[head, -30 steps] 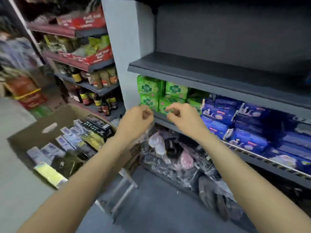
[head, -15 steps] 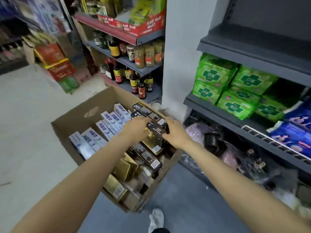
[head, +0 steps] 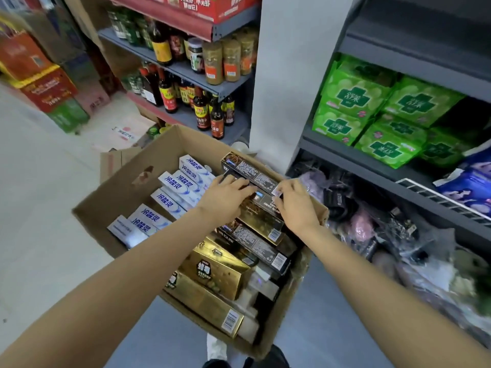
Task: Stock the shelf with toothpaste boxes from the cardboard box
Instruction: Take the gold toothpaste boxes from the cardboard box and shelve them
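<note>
An open cardboard box (head: pixel 125 189) stands in front of me, low in the aisle. White toothpaste boxes (head: pixel 176 187) lie along its left side. Black ones (head: pixel 252 170) sit at the far right, and gold ones (head: pixel 218 266) fill the near part. My left hand (head: pixel 225 193) lies over one end of a black toothpaste box (head: pixel 261 211) on top of the pile, fingers curled over its far edge. My right hand (head: pixel 295 203) pinches the box's other end. The dark grey shelf unit (head: pixel 372 166) stands to the right.
Green packs (head: pixel 353 102) and blue packs (head: pixel 470 187) sit on the grey shelf; the board above them (head: pixel 425 41) looks bare. Bagged goods (head: pixel 372 229) are piled beneath. A shelf of sauce bottles (head: pixel 186 102) is behind the box, red cartons (head: pixel 39 83) far left.
My head turned left and down from the grey shelf to the cardboard box. Both hands dropped from shelf height into the box and took hold of a black toothpaste box.
</note>
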### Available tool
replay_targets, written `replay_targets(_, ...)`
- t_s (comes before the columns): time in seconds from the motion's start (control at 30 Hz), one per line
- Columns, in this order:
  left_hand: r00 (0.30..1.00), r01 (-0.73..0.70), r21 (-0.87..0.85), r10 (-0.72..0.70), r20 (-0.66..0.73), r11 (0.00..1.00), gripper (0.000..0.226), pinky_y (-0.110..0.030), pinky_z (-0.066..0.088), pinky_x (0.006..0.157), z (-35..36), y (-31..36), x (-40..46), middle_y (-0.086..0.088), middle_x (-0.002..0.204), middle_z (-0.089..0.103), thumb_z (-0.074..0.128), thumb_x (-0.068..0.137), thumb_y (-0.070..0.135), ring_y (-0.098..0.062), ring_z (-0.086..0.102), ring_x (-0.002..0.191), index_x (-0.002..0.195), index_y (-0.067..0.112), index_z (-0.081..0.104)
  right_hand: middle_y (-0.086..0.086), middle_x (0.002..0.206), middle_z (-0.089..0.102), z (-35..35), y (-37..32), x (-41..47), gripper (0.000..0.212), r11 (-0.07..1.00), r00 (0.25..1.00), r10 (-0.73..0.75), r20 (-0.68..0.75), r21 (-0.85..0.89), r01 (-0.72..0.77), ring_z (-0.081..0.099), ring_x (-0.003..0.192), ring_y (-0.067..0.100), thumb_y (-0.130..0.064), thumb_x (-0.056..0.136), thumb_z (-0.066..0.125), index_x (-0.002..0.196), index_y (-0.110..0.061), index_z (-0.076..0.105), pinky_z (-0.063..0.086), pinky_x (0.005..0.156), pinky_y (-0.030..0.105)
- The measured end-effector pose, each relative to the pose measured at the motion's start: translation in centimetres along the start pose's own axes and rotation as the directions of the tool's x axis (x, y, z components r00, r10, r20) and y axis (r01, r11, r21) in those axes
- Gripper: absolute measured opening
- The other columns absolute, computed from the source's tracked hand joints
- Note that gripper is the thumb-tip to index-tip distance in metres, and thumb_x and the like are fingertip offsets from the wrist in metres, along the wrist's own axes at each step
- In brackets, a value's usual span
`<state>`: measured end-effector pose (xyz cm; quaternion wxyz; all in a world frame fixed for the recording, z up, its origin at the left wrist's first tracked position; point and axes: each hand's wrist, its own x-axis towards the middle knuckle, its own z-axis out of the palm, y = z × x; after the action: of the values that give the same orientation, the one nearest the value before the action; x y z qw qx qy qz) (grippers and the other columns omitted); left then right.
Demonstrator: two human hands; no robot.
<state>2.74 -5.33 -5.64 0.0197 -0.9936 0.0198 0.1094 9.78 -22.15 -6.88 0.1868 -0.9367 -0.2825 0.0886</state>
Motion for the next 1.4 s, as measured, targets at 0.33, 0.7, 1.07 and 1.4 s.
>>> replay_targets(0.33,0.984,-0.164,0.086,0.169,-0.059,0.983,0.066,-0.041,0.025,0.108,0.2,-0.9,1.7,-0.011,0.132,0.035,0.066,0.083,0.038,-0.027,0.031,0.128,0.138,0.023,0.031,0.006,0.139,0.047,0.8,-0.4,1.3,0.066,0.834,0.895,0.309,0.323,0.359,-0.418,0.045,0.125,0.023,-0.047,0.084,0.063,0.137,-0.013,0.042,0.037,0.100,0.032)
replay_targets(0.7,0.997,-0.044,-0.306,0.059,0.041,0.951,0.055,-0.047,0.042,0.090,-1.2,-6.2,-1.5,-0.002,0.123,0.056,0.071,0.079,0.040,-0.028,0.051,0.112,0.119,0.021,0.039,0.011,0.131,0.054,0.5,-1.0,1.4,0.057,0.945,0.930,0.240,0.278,0.150,-0.289,0.053,0.109,0.024,-0.031,0.086,0.063,0.137,-0.016,0.042,0.045,0.090,0.032)
replay_targets(1.07,0.980,0.177,-0.802,-0.178,0.090,0.570,0.046,-0.030,0.038,0.067,-0.1,-8.2,-3.4,-0.003,0.101,0.060,0.063,0.087,0.041,-0.023,0.058,0.095,0.120,0.012,0.049,0.013,0.125,0.059,1.2,-2.3,1.5,0.068,0.951,0.918,0.308,0.250,-0.058,-0.303,0.059,0.110,0.030,-0.046,0.087,0.059,0.141,-0.013,0.032,0.046,0.090,0.038)
replay_targets(1.4,0.980,0.067,-0.990,-0.193,0.043,0.122,0.033,-0.023,0.035,0.086,-4.5,-5.0,-1.3,0.009,0.100,0.059,0.053,0.092,0.041,-0.014,0.054,0.105,0.115,0.017,0.049,0.012,0.116,0.062,-5.8,-1.9,-2.3,0.031,0.305,0.895,0.284,0.344,0.852,-0.425,0.061,0.106,0.024,-0.023,0.092,0.057,0.121,-0.013,0.052,0.055,0.087,0.038)
